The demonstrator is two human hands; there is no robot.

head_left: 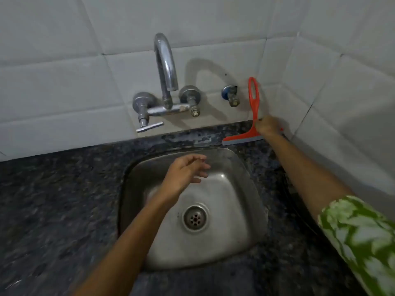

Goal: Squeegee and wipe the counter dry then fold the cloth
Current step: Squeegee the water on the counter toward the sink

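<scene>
A red squeegee (253,103) stands upright in the back right corner, its looped handle against the wall tiles and its blade resting on the dark speckled counter (53,199). My right hand (268,126) grips it low on the handle, just above the blade. My left hand (188,171) hovers over the steel sink (245,189) with fingers spread and nothing in it. No cloth is in view.
A chrome tap (165,67) with two valves juts from the tiled wall above the sink. A small blue-ringed valve (230,95) sits left of the squeegee. White tiled walls (342,82) meet in a corner at the right.
</scene>
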